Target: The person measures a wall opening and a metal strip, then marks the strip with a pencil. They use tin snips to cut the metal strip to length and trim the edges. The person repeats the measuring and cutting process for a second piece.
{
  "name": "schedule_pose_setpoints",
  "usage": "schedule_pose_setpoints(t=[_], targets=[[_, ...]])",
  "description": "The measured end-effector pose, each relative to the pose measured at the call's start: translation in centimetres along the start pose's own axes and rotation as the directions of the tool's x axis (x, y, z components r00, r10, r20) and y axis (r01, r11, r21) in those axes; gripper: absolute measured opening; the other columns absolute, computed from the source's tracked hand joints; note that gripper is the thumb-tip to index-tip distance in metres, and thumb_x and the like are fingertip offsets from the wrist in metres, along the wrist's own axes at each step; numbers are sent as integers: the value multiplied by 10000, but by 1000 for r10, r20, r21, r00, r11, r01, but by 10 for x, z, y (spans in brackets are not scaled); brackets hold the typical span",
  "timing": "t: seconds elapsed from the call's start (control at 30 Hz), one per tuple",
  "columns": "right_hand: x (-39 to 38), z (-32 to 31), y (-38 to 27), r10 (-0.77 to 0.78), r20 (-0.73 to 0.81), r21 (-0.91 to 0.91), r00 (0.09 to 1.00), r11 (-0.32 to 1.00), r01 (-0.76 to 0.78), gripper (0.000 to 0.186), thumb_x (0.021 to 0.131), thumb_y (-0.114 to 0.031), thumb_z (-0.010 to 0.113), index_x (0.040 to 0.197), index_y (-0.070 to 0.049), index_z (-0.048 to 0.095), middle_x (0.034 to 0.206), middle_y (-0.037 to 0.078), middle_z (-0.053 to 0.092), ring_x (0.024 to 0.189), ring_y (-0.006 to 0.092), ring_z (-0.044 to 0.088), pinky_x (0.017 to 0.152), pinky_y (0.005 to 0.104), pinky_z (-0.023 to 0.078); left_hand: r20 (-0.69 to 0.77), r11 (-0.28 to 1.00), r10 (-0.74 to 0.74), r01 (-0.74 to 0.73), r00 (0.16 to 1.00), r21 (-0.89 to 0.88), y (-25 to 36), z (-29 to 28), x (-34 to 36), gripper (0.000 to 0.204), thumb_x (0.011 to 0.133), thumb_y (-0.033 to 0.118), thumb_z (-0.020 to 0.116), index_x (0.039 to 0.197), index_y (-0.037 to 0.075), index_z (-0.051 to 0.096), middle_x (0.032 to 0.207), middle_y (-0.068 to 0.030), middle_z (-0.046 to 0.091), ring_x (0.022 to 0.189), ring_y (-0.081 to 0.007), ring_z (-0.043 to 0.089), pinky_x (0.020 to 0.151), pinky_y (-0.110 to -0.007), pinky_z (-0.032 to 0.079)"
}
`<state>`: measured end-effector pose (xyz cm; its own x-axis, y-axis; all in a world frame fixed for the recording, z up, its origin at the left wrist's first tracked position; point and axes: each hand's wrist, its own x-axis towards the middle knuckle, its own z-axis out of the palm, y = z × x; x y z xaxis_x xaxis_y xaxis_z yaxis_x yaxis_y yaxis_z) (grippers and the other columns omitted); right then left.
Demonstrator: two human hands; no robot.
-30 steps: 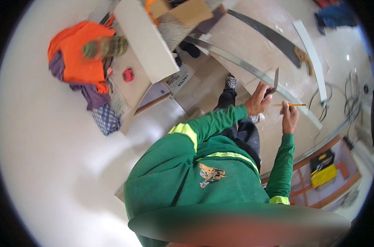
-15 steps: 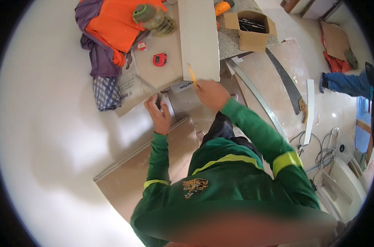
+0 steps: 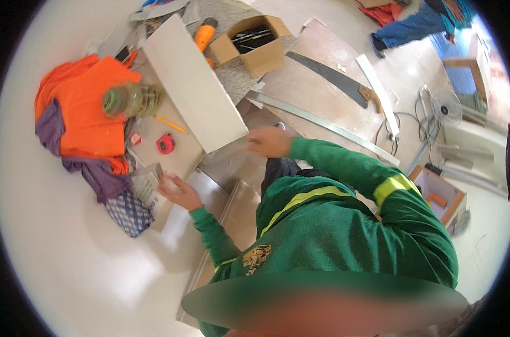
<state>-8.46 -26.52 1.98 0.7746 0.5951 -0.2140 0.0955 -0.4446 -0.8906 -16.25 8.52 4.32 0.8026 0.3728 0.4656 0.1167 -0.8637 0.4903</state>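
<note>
My left hand (image 3: 182,194) is at the near edge of the table, its fingers closed at the end of a thin grey strip (image 3: 158,169) whose kind I cannot make out. Motion smears my right hand (image 3: 269,142), just off the near right corner of a long white board (image 3: 196,84); its fingers are unclear. A yellow pencil (image 3: 169,123) lies on the table beside the board. Close by are a red tape measure (image 3: 165,143) and a small red-and-white round item (image 3: 136,139). A clear green-lidded bottle (image 3: 132,100) stands on the orange cloth (image 3: 83,112).
Beyond the board are an orange tool (image 3: 205,33) and an open cardboard box (image 3: 260,48) holding dark items. To the right, a handsaw (image 3: 336,81) and a metal profile (image 3: 322,126) lie on a large sheet. Cables, a fan (image 3: 447,109) and another person (image 3: 418,25) are farther right.
The pencil has left my right hand and now lies on the table. My right hand has moved toward the board's near end. The view has turned, shifting the table leftward.
</note>
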Motion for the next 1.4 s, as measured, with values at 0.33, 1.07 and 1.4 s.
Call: schedule_pose_setpoints(t=[0.33,1.07,1.4], targets=[[-564,52,274,931,-165,986,-324,144,-87,239,1043,-363,650,907,-168,632,670,-14,552,479,162,514,433,363,411,600,629,774,-137,201,-766,235,153,-77,304,975,127,701,1270,53,690,1146,-152,655,1100,-369,638,990,-454,525],[-588,258,173,981,-156,955,-119,119,-272,256,1017,-323,665,1145,-105,626,766,36,600,646,188,601,554,337,486,137,742,502,-343,854,-577,297,147,101,349,950,-16,585,1289,18,662,1210,-218,648,1168,-430,625,1026,-497,517],[-547,116,169,961,-273,948,-37,262,-182,288,1036,-326,685,1212,-105,631,800,16,614,620,144,605,498,295,468,-10,713,520,-440,854,-546,287,167,195,346,987,125,658,1311,8,634,1224,-225,637,1161,-421,628,1014,-499,525]])
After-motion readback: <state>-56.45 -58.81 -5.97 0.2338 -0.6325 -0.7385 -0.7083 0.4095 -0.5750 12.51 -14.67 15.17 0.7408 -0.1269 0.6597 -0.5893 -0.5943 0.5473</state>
